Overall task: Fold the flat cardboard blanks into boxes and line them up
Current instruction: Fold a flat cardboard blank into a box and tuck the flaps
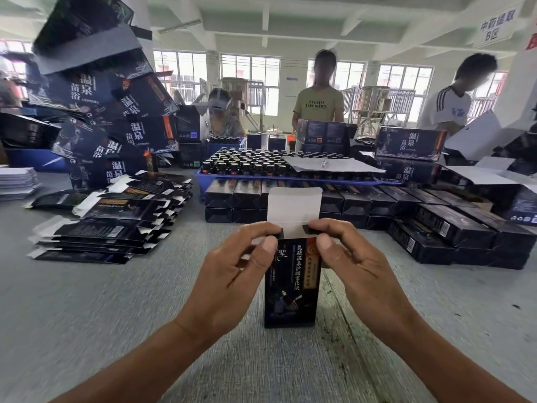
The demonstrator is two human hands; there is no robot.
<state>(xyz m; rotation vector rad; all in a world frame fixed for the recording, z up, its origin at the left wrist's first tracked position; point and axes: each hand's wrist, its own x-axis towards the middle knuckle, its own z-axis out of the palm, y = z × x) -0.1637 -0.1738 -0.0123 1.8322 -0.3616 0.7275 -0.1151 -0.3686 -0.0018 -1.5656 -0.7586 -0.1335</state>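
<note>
We see one dark box (292,282) upright on the grey table (87,315), long axis vertical, white top flap (294,209) raised and open end up. Our left hand (232,274) and right hand (357,269) pinch its upper corners. Left of the box lies one fanned pile of flat blanks (116,216); behind it, finished boxes (377,205) in two tiers; three people stand beyond.
</note>
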